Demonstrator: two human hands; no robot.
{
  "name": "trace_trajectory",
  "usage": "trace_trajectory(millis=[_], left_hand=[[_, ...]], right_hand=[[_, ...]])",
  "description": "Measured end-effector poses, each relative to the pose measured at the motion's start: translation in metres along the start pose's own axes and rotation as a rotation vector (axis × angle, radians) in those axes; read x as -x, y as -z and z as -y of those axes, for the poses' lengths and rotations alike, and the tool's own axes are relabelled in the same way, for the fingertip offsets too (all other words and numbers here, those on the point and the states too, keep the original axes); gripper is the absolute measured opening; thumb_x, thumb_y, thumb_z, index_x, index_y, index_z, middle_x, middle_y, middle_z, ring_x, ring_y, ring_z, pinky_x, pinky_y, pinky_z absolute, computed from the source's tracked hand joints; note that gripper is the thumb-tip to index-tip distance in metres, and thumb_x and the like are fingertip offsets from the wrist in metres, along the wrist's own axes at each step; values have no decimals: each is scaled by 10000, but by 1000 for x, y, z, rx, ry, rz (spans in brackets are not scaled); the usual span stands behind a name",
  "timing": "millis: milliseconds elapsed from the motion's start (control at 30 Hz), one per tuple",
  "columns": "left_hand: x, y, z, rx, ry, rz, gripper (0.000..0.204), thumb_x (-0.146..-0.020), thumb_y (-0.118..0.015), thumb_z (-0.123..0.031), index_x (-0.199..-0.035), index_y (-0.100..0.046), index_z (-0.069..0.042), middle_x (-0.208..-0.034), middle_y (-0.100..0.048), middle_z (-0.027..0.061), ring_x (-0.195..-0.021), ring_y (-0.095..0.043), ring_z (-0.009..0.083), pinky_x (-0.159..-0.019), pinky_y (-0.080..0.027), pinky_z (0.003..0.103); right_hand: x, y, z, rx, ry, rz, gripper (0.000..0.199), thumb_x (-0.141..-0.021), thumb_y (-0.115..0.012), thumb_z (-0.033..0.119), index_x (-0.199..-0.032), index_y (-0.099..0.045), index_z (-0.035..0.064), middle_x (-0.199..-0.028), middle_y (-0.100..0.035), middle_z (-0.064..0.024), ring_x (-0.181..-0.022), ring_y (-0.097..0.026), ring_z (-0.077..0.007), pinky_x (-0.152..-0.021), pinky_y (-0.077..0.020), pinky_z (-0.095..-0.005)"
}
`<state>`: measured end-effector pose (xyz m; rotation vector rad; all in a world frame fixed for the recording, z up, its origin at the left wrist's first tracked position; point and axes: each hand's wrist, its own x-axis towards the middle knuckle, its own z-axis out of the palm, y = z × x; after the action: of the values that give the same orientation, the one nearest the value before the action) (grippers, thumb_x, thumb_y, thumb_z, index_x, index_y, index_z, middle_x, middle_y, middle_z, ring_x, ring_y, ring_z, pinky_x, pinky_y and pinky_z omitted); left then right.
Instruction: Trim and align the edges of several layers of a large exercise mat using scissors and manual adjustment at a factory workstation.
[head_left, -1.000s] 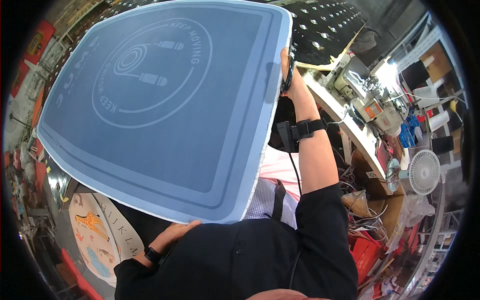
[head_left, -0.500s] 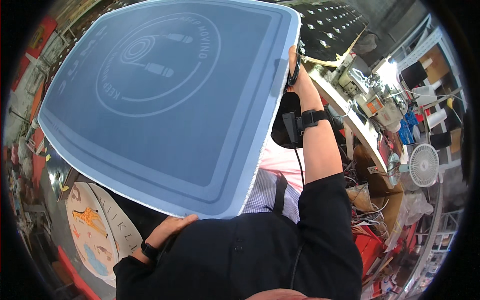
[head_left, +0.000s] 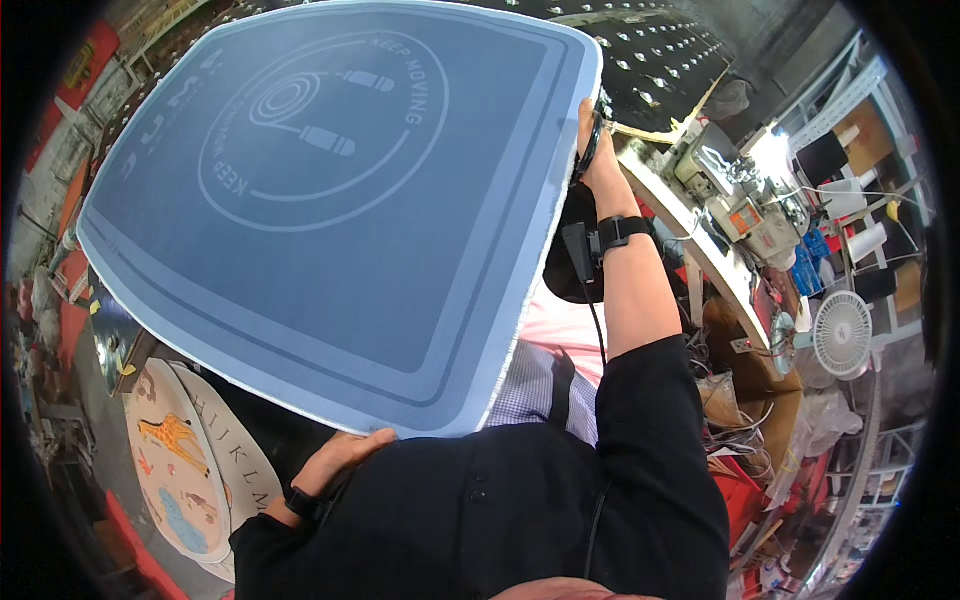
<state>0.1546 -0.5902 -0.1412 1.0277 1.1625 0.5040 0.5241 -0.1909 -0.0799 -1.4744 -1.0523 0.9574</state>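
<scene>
While a blue mat (head_left: 330, 210) is held up flat before the camera, its right edge is gripped by the right hand (head_left: 592, 150) and its near edge by the left hand (head_left: 340, 455). Mat is fully lifted, not yet set down. Below lies a round rug (head_left: 180, 470); a cluttered bench (head_left: 700, 250) and fan (head_left: 842, 335) are seen right.

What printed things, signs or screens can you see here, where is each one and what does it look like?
Blue mat: held up across the upper left by the left hand and right hand; rounded rectangle, darker centre, paler border, pale ring emblem.
Round mat: lower left below the blue one; cream, with a giraffe picture and a ring of dark letters.
Orange panel: on the sewing machine at upper right; small and square.
</scene>
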Motion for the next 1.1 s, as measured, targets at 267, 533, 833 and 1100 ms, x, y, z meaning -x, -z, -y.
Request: trace_trajectory(millis=[267,533,833,1100], left_hand=[[2,-5,-11,43,17,-8,596,-833,-618,-279,-1286,-382,27,-1257,-450,134,-1162,-416,221,-977,-324,320],[3,-4,-3,9,28,5,561,-830,-621,-270,-1263,-415,21,-1225,-478,124,-1141,-436,222,-965,-339,325],[-4,-1,-16,-212,188,-5,476,-891,-507,-346,-1177,-508,35,-1158,-537,104,-1063,-485,186,-926,-366,283],[-9,11,-164,-490,-114,240,490,-930,-411,-405,-966,-592,48,-890,-635,113,-773,-588,177,-686,-458,288]], right_hand=[[41,1,37,-18,-265,110,829,-761,-316,763,-990,-583,13,-704,-565,-84,-621,-588,-211,-486,-472,-373],[7,-1,0,249,49,-66,898,-840,-284,674,-1098,-511,-156,-975,-596,-270,-920,-586,-297,-813,-440,-353],[67,51,4,-268,-210,-61,639,-830,-418,642,-597,-487,50,-500,-444,-36,-379,-429,-141,-358,-342,-284],[152,262,-43,648,29,-764,334,-862,-501,314,-809,-640,16,-683,-605,-200,-654,-593,-347,-615,-436,-415]])
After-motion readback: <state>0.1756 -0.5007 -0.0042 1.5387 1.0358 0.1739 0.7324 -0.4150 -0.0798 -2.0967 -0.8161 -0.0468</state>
